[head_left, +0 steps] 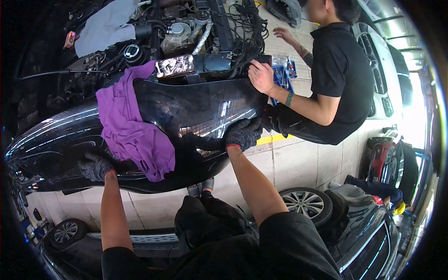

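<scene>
A glossy black car body panel (191, 112) lies along the front of an open engine bay (179, 35). A crumpled purple cloth (135, 140) drapes over it. My left hand (95, 168), in a dark grey knit glove, grips the panel's lower left, beside the cloth. My right hand (241, 134), gloved alike, is curled on the panel's right part. A phone (176, 65) rests just behind the panel.
A co-worker (343, 79) at right has a bare hand at the panel's upper right, near a blue tool tray (282, 77). A white car (382, 79) stands behind. A dark car with a wheel (303, 205) is behind me. The floor (298, 158) is tiled.
</scene>
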A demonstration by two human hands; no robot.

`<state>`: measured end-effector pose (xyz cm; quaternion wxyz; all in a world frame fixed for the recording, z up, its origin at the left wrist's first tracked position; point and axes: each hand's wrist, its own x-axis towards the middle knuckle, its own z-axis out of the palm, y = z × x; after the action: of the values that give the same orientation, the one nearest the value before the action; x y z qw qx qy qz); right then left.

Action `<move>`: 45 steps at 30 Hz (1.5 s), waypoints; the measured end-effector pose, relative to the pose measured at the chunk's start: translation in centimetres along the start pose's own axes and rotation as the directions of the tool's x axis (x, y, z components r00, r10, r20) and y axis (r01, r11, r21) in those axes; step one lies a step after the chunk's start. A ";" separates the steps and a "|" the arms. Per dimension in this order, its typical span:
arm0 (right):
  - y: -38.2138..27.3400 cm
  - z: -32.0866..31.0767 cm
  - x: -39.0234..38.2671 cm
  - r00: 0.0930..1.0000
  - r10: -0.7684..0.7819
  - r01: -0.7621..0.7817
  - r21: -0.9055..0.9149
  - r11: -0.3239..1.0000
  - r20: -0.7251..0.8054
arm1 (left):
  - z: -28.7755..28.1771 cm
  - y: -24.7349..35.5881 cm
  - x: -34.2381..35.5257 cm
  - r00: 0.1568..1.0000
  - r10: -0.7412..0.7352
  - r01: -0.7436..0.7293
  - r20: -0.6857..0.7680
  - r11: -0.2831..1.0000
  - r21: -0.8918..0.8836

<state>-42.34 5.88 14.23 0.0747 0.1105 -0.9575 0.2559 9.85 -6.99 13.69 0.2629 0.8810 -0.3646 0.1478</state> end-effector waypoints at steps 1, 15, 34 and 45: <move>0.1 0.1 0.0 1.000 0.013 -0.013 0.012 1.000 0.024 | -0.1 0.2 0.1 1.000 0.005 -0.005 0.010 1.000 0.006; 0.8 0.5 0.2 1.000 -0.016 0.017 0.028 0.999 -0.009 | 0.5 0.1 -0.1 1.000 -0.012 0.012 -0.022 1.000 0.000; 0.1 -0.4 -0.1 0.999 0.003 -0.003 -0.004 1.000 0.035 | 1.8 -0.9 0.1 0.992 0.056 -0.058 -0.113 0.998 -0.015; 1.1 0.7 0.4 1.000 0.000 0.000 -0.058 0.998 -0.003 | 1.6 -0.8 -0.1 0.999 0.014 -0.015 -0.031 0.999 -0.032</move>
<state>-43.08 6.41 13.13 0.0794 0.1080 -0.9643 0.2282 10.46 -7.40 12.13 0.2818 0.8714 -0.3694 0.1573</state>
